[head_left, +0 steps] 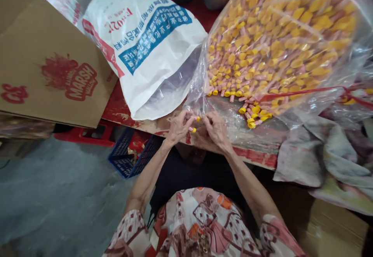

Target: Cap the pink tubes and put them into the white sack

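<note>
Fingers of the left hand [177, 128] hold two small yellow-capped tubes [192, 130], whose inner ends are hidden, while those of the right hand [216, 128] curl together just beside the caps, and whether they grip anything I cannot tell. Beyond them on the bench [256, 156], a clear bag [361, 56], cut off at the top, bulges with similar tubes, next to a white sack [140, 8] printed with Chinese characters; farther left, a carton [58, 39] reads "MARSH".

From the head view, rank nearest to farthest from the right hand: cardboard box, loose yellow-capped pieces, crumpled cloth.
1. Loose yellow-capped pieces: just to the right.
2. Crumpled cloth: farther right.
3. Cardboard box: far left.
</note>
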Demonstrator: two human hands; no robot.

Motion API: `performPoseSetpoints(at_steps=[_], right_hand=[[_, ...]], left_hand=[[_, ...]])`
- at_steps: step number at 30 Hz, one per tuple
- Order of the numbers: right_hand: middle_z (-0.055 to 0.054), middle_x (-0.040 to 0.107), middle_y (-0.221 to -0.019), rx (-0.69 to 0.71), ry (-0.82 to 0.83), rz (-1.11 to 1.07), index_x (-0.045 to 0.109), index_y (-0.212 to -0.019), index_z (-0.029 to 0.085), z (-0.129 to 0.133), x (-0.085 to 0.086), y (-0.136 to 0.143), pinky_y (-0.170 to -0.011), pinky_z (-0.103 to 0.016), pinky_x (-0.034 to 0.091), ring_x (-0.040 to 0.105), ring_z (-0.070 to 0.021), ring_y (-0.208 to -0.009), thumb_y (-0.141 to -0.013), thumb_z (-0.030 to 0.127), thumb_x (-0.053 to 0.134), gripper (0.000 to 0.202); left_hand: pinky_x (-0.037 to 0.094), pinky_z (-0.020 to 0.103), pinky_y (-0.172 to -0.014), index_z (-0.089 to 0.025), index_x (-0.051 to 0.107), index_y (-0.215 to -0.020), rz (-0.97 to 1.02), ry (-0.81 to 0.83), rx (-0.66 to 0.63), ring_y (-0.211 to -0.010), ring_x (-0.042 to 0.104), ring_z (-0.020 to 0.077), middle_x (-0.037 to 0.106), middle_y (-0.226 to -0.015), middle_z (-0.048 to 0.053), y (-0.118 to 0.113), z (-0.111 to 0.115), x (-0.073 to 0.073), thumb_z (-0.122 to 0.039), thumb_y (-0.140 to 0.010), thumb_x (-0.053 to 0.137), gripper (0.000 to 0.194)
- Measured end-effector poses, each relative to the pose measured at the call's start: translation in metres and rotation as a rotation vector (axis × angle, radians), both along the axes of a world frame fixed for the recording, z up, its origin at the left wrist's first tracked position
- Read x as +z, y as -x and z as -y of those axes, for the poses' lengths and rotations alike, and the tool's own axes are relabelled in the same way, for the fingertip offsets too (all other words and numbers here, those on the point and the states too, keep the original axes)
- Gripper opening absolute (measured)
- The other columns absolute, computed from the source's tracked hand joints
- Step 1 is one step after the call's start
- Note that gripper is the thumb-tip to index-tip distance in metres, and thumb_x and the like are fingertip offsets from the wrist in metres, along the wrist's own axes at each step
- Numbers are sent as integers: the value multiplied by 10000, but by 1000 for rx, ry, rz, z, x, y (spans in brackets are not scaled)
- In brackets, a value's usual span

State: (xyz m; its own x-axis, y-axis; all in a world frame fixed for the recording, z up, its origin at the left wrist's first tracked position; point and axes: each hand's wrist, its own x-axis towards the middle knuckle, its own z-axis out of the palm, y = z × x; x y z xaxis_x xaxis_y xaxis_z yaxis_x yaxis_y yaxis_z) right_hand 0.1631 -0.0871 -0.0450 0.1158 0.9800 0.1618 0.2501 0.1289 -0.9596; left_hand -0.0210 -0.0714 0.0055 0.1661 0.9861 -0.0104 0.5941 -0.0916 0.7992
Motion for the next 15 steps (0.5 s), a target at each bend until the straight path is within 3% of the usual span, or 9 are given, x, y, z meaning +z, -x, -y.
performPoseSetpoints(at_steps=[3, 6, 11, 15], right_hand=[[-80, 703, -994, -108, -53, 217, 644, -894, 260, -8, -11, -24, -899, -401, 525, 634, -257, -932, -1140, 478, 456, 378], [-75, 694, -947, -176, -50, 292, 630, -907, 258, -10, -19, -33, -884, -391, 510, 629, -255, -904, -1130, 380, 448, 312], [-73, 684, -975, -128, -143, 335, 598, -884, 255, -6, -21, -27, -846, -376, 493, 618, -247, -896, -1093, 300, 482, 243], [-70, 674, -961, -138, -191, 322, 581, -877, 259, -5, -24, -24, -847, -381, 494, 614, -250, -894, -1081, 292, 480, 230]], left_hand=[[548, 324, -890, -226, 644, -1049, -314, -83, -119, -941, 726, 229, 742, -955, 53, 0, -8, -6, -248, -1053, 679, 41], [514, 308, -835, -236, 633, -1062, -413, -100, -207, -887, 713, 225, 731, -939, 44, 0, -17, -9, -251, -1081, 617, 29], [523, 290, -815, -236, 640, -1090, -349, -57, -221, -815, 714, 189, 733, -898, 2, 2, -22, -5, -260, -1069, 604, 48], [557, 284, -837, -215, 660, -1122, -230, -75, -172, -803, 708, 163, 741, -932, 1, 1, -9, -6, -214, -1042, 618, 91]])
